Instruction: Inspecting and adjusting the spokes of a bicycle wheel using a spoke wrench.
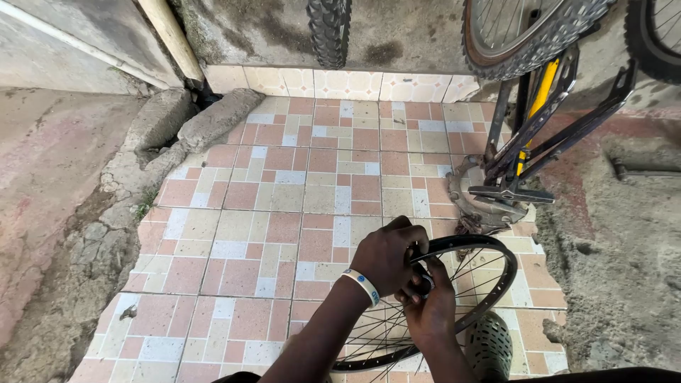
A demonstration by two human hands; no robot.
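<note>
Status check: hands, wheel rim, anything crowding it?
Left hand and right hand both gripping the wheel rim at its upper edge. Rim bare, spokes showing, over tiled floor. Upturned bicycle close behind; foot in perforated shoe beside rim.

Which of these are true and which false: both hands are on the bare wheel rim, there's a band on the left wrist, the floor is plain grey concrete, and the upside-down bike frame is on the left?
1. Both hands, the left hand and the right hand, are at the spoked wheel rim. True.
2. A wristband sits on the left wrist. True.
3. The floor is plain grey concrete. False: the tiled floor is pink and beige.
4. The bike frame stands on the left. False: the bike frame is at the upper right.
</note>
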